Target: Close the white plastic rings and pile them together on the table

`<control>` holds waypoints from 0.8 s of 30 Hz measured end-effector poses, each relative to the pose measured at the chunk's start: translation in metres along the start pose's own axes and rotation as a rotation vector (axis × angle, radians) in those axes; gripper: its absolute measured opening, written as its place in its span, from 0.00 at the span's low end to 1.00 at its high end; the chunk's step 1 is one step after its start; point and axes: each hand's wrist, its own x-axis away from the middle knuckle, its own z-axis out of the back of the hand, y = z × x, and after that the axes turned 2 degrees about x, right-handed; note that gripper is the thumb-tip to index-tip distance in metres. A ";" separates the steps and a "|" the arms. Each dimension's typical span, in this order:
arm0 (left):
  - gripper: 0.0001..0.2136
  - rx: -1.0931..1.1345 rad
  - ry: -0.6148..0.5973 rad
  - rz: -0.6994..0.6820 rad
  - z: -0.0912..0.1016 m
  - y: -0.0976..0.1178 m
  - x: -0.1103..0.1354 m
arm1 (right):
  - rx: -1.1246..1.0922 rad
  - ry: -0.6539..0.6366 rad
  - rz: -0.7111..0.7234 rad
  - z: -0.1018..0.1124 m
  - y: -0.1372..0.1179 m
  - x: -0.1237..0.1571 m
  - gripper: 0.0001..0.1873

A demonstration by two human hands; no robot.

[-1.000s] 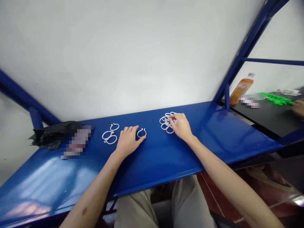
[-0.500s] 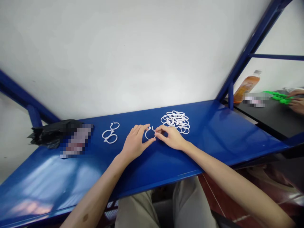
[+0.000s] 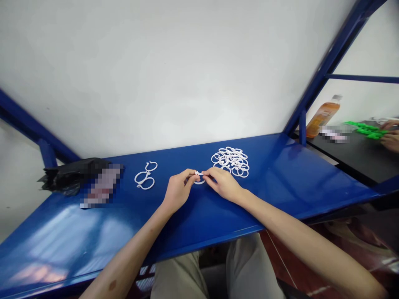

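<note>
My left hand [image 3: 178, 190] and my right hand [image 3: 222, 183] meet over the middle of the blue shelf [image 3: 280, 182]. Both pinch a small white plastic ring [image 3: 198, 176] between their fingertips, just above the surface. A pile of several loose white rings [image 3: 231, 161] lies right behind my right hand. To the left of my left hand, a few joined white rings [image 3: 146, 176] lie flat on the shelf.
A black bag with a blurred item [image 3: 81, 179] sits at the shelf's left. A blue frame post [image 3: 327, 66] rises at right. Beyond it, a dark table holds an orange drink bottle [image 3: 322, 116], green parts [image 3: 367, 129] and another person's hands [image 3: 390, 135].
My right hand left the pile and came to my left hand, which lifted the single ring. Both hands now pinch the ring closer together between them.
</note>
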 end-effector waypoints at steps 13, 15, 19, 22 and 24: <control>0.08 -0.216 -0.105 -0.230 0.006 -0.015 -0.001 | 0.208 -0.026 0.238 0.006 -0.005 0.002 0.12; 0.11 -0.325 -0.113 -0.271 0.014 -0.015 -0.007 | 0.205 0.044 0.152 0.009 0.001 -0.002 0.11; 0.17 -0.647 0.083 -0.108 0.040 -0.030 -0.017 | 0.305 0.189 -0.056 0.028 0.031 -0.005 0.10; 0.23 -0.900 0.128 0.215 0.057 -0.050 -0.019 | 0.442 0.243 -0.225 0.043 0.062 -0.002 0.09; 0.24 -0.978 0.085 0.325 0.063 -0.062 -0.018 | 0.470 0.241 -0.277 0.048 0.078 -0.001 0.08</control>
